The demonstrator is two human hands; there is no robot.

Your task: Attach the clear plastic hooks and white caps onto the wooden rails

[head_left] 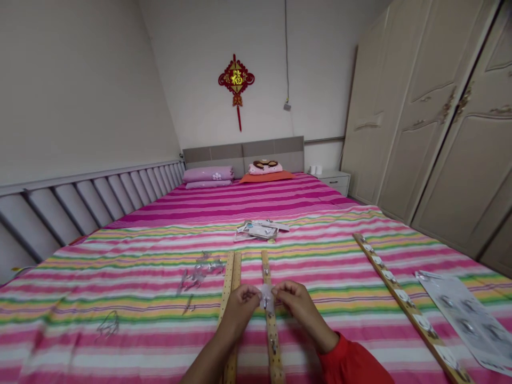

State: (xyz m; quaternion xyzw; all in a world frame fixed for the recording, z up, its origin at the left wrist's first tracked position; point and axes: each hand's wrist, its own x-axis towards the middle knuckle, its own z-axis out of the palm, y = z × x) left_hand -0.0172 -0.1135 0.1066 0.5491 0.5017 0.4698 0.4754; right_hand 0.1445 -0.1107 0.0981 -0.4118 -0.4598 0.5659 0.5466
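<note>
Across striped bed (pixel 140 277) beside wardrobe (pixel 440 133), wooden strips (pixel 266 266)

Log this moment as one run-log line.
left hand: pinching small clear piece | right hand: pinching same piece | below: perforated wooden strip on striped bedsheet

A small, crumpled, translucent plastic piece (pixel 266 296) is pinched between the left hand (pixel 241 305) and right hand (pixel 295 302), directly above the perforated wooden strip (pixel 273 335), about midway along the strip's length.

matt wooden strip (pixel 272 325), striped cloth sheet (pixel 340 256)
</note>
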